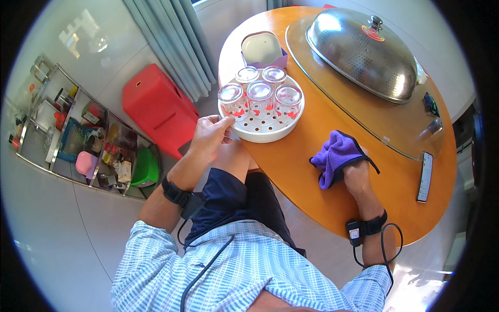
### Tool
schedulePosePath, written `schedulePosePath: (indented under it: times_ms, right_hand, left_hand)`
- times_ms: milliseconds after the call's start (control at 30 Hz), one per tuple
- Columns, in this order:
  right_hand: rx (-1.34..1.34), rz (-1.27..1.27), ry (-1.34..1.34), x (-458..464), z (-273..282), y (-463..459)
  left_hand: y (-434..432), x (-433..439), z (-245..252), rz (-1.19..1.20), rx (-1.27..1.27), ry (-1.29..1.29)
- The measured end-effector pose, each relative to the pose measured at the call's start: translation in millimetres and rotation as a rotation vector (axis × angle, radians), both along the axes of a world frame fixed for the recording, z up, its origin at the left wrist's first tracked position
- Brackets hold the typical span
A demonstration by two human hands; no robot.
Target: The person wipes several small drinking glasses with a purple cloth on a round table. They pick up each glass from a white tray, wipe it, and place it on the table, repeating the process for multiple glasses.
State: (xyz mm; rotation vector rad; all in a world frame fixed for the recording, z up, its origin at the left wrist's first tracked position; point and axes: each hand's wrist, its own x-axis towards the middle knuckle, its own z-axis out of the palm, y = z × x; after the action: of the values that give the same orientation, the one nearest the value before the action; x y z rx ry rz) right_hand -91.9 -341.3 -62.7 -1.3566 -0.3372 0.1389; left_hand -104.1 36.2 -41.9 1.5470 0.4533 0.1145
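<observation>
A round white drain tray [269, 135] with holes in its floor stands at the table's near left edge. Several clear drinking glasses [260, 93] with red patterns rest upside down in it. The thumb and fingers of my left hand [213, 132] are at the tray's left rim; whether they pinch it or only touch it, I cannot tell. My right hand [356, 171] holds a purple cloth [336, 158] with black edging above the wooden table [288, 171]. The cloth hides most of that hand's fingers.
Behind the tray sits a purple box [278, 61] with a pale lid. A perforated metal dome cover [362, 54] rests on the glass turntable [351, 113]. A phone [425, 177] lies at right. Left are a red plastic stool [160, 105] and a loaded shelf rack [58, 171].
</observation>
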Motion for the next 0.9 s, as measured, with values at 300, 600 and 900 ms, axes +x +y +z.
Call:
schedulePosePath:
  times_ms: [300, 600, 900]
  right_hand:
    - [-0.138, -0.058, -0.049, 6.1, -10.5, -8.2]
    - [-0.277, -0.064, -0.137, 9.6, -17.3, -10.8]
    - [-0.21, -0.073, -0.046, 7.3, -13.6, -10.6]
  left_hand:
    - [-15.7, -5.7, -4.1, -0.033, -0.336, 0.068]
    - [-9.8, -5.8, -7.6, -0.088, -0.446, 0.082]
    - [-5.0, -17.3, -5.3, -0.14, -0.485, 0.058]
